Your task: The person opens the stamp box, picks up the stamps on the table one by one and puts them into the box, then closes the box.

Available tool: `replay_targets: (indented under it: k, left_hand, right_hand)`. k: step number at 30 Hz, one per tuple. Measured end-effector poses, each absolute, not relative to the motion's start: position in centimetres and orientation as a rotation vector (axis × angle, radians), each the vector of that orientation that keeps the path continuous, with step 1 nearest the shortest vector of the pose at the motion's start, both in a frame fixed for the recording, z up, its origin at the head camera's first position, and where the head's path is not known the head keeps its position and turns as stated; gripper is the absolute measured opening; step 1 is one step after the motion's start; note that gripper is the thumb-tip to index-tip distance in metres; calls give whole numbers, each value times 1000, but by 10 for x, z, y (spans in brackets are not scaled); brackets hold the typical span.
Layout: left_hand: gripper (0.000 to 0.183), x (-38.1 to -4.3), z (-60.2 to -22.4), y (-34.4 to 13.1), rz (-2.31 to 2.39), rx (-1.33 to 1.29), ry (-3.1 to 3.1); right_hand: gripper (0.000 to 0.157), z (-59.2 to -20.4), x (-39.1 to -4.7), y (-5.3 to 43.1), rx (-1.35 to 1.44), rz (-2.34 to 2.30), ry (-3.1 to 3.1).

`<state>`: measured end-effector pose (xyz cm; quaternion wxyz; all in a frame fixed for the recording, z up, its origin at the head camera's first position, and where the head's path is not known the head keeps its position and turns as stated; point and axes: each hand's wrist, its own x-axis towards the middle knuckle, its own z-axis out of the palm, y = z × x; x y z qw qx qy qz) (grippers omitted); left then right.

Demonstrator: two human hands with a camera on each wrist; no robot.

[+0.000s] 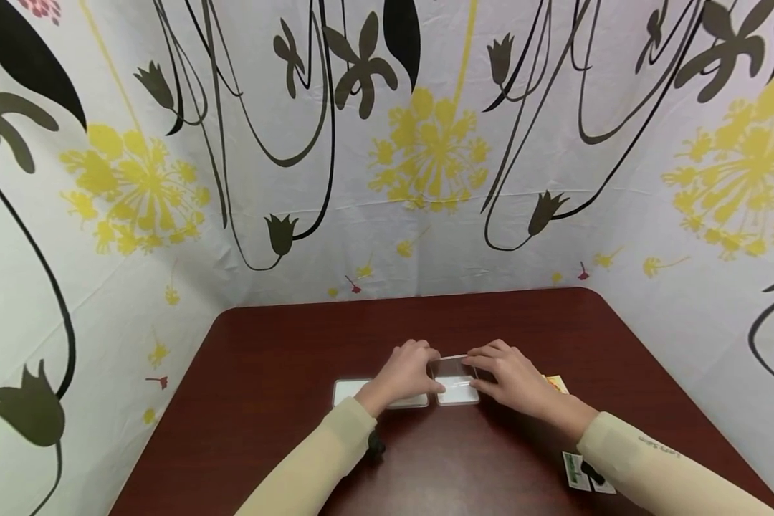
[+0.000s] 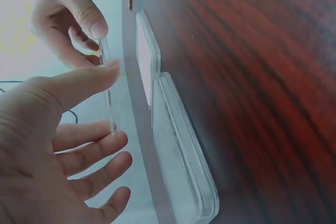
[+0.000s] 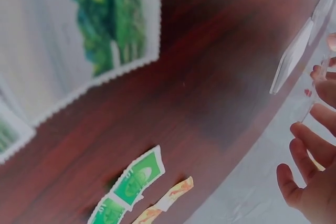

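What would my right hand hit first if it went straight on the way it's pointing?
Probably your left hand: your right hand points towards it across the clear piece both hold, though depth is hard to judge.

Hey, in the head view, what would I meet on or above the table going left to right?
Long white case, left hand, clear panel, right hand, orange stamp, green-and-white stamp.
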<state>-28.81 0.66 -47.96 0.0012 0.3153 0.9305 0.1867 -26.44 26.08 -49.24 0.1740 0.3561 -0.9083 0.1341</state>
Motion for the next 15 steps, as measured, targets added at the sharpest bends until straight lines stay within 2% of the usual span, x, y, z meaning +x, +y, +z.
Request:
replay_targets:
  k: [15]
  left_hand:
    - [61,-302,-480,6,687,952,2980]
  right_hand:
    - [39,-484,-284,265,910,507,-2640]
